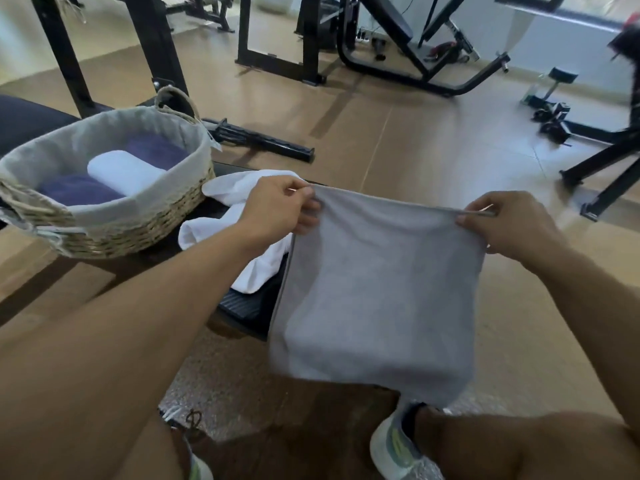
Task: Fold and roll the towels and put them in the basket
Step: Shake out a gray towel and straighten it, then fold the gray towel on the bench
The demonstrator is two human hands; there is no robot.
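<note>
A grey towel hangs in the air in front of me, held up by its top edge. My left hand pinches the top left corner and my right hand pinches the top right corner. A crumpled white towel lies on the black bench just behind my left hand. To the left stands a woven basket with a grey cloth lining. Inside it lie a rolled white towel and two rolled dark purple towels.
The basket and white towel sit on a black padded bench. Black gym frames and a bar stand on the brown floor beyond. My legs and light sneakers are below the hanging towel.
</note>
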